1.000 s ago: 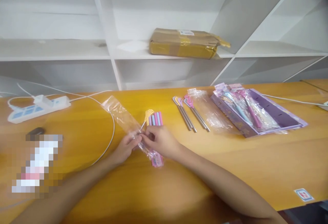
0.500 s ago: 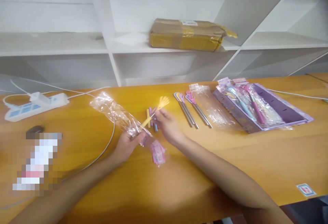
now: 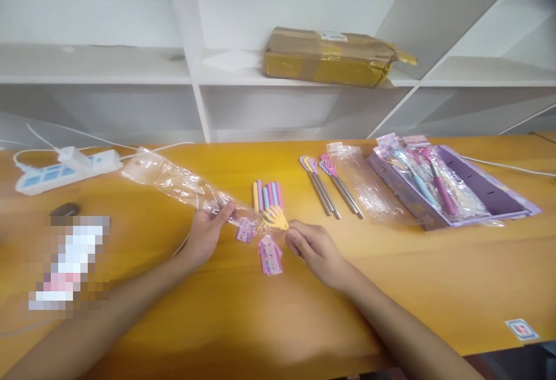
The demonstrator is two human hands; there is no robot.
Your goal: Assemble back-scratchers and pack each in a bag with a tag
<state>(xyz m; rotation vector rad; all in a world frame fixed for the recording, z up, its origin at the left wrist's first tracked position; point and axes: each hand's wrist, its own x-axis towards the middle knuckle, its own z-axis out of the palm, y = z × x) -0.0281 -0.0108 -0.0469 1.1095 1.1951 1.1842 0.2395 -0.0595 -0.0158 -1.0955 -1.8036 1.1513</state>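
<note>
My right hand (image 3: 315,252) is closed around the base of a back scratcher (image 3: 275,218) with a yellow, hand-shaped head. That head points left toward the bag; the rest of the scratcher is hidden by my fist. Between the thumb and fingers of my left hand (image 3: 208,232) is a long clear plastic bag (image 3: 174,180), stretching to the upper left. A small purple card (image 3: 245,230) lies by its near end, and a pile of pink cards (image 3: 270,257) sits just below. Behind the yellow head, several coloured handle grips (image 3: 266,193) lie side by side.
Metal-shafted back scratchers (image 3: 332,189) lie right of centre, beside flat clear bags (image 3: 367,186). A purple box (image 3: 499,194) holds bagged scratchers. At left are a power strip (image 3: 69,171), cables and a dark mouse-like object (image 3: 65,212). A taped carton (image 3: 330,58) rests on the shelf.
My right hand has drawn the yellow back scratcher down and right, turning its head leftward. The bag in my left hand now lies farther left, and the purple card is uncovered.
</note>
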